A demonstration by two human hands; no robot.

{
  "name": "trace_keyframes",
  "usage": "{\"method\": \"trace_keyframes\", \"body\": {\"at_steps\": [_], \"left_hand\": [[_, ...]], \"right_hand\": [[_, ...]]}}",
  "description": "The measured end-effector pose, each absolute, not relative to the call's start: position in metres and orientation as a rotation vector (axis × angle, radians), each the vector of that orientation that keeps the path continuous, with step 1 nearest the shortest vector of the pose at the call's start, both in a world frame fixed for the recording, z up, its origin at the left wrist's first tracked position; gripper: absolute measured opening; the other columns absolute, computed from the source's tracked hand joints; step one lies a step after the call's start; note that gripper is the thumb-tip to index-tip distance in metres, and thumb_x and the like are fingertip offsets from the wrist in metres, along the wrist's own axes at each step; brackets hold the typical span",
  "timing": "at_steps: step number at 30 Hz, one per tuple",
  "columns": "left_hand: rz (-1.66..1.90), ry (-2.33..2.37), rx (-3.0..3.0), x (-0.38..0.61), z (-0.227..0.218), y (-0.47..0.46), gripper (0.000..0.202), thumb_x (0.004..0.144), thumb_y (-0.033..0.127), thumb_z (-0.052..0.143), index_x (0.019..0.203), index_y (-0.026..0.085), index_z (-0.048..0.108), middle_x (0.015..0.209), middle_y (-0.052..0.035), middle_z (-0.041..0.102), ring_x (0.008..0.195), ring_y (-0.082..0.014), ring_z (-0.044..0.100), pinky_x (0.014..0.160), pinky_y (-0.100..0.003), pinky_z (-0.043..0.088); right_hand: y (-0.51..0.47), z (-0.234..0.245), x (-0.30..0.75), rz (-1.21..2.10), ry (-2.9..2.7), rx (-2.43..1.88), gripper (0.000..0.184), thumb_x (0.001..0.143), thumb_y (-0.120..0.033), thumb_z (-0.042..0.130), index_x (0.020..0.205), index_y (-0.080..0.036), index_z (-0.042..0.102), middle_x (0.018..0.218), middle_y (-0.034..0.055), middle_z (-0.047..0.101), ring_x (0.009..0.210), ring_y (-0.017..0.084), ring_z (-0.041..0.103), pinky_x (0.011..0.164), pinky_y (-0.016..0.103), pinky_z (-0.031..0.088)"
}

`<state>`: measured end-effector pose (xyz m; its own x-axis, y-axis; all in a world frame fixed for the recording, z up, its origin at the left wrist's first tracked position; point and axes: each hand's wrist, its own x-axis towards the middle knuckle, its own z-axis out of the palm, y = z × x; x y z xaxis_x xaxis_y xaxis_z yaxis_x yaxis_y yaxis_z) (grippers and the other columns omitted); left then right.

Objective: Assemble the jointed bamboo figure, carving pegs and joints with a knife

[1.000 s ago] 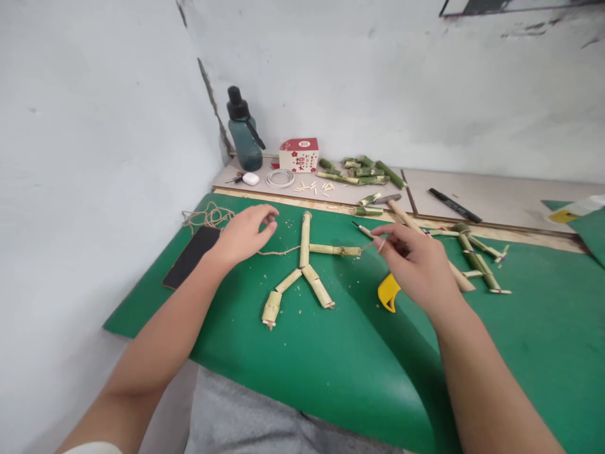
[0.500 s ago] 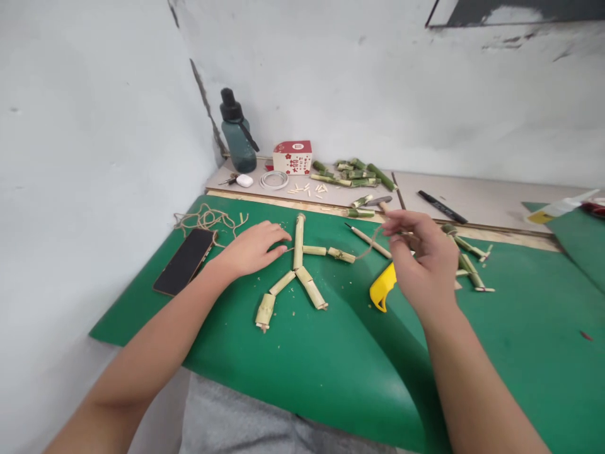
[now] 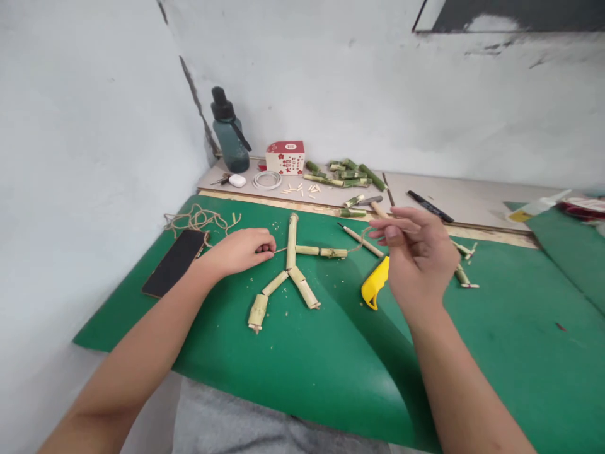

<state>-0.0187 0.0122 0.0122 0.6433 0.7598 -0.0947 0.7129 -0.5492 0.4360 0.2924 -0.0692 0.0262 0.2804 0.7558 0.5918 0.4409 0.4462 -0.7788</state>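
A jointed figure of pale bamboo pieces lies on the green mat, with one arm of two segments to the right and two legs below. Twine runs through its upper body. My left hand pinches the twine just left of the body, fingers closed. My right hand is raised to the right, its thumb and fingers closed on the twine's other end, which curves up from the outer arm segment. A yellow-handled tool lies beside my right hand, partly hidden by it.
A phone and a loose twine heap lie left. Behind are a water bottle, red-white box, tape ring, green bamboo pieces and a black marker. A pencil-like tool lies mid-mat.
My left hand's fingers have closed on the twine and drawn slightly left. The outer arm segment now sits closer against the inner one. The view has shifted a little.
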Motion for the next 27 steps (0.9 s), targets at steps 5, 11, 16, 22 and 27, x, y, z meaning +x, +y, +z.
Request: {"method": "trace_keyframes", "body": {"at_steps": [5, 11, 16, 22, 27], "left_hand": [[0.115, 1.159, 2.494, -0.017, 0.009, 0.012, 0.018, 0.102, 0.028, 0.050, 0.096, 0.023, 0.066, 0.101, -0.0049, 0.070, 0.091, -0.0218, 0.067, 0.077, -0.033, 0.048], [0.230, 1.303, 2.445, -0.019, 0.011, 0.013, 0.020, 0.109, 0.033, 0.038, 0.109, 0.024, 0.056, 0.097, -0.0042, 0.072, 0.085, -0.0229, 0.068, 0.076, -0.035, 0.048], [0.304, 1.388, 2.380, -0.019, 0.023, 0.011, 0.027, 0.108, 0.041, 0.043, 0.124, 0.024, 0.056, 0.100, -0.0031, 0.076, 0.092, -0.0253, 0.072, 0.078, -0.036, 0.050], [0.506, 1.582, 2.380, -0.030, 0.025, 0.016, 0.038, 0.110, 0.041, 0.040, 0.135, 0.020, 0.060, 0.120, -0.0100, 0.075, 0.107, -0.0284, 0.071, 0.095, -0.044, 0.054], [0.644, 1.233, 2.595, 0.003, 0.012, 0.007, 0.044, 0.107, 0.041, 0.055, 0.141, 0.014, 0.059, 0.143, -0.0138, 0.065, 0.132, -0.0301, 0.058, 0.115, -0.046, 0.047]], "right_hand": [[-0.079, 0.024, 0.278, 0.558, -1.533, -1.157, 0.022, 0.104, -0.041, 0.065, 0.122, -0.028, 0.068, 0.098, 0.0037, 0.082, 0.083, 0.020, 0.079, 0.078, 0.038, 0.067], [-0.087, 0.031, 0.265, 0.760, -1.739, -1.109, 0.016, 0.102, -0.037, 0.066, 0.105, -0.025, 0.076, 0.087, 0.0038, 0.081, 0.076, 0.020, 0.078, 0.070, 0.034, 0.065], [-0.080, 0.037, 0.280, 0.460, -1.341, -1.108, 0.010, 0.098, -0.027, 0.070, 0.105, -0.027, 0.077, 0.089, 0.0025, 0.079, 0.080, 0.020, 0.077, 0.077, 0.037, 0.065], [-0.069, 0.038, 0.298, 0.281, -1.105, -1.094, 0.010, 0.090, -0.024, 0.077, 0.099, -0.028, 0.079, 0.087, 0.0025, 0.077, 0.077, 0.021, 0.072, 0.074, 0.039, 0.062], [-0.074, 0.031, 0.282, 0.389, -1.394, -1.102, 0.011, 0.095, -0.023, 0.071, 0.105, -0.026, 0.077, 0.096, 0.0044, 0.079, 0.087, 0.022, 0.076, 0.081, 0.039, 0.064]]}}
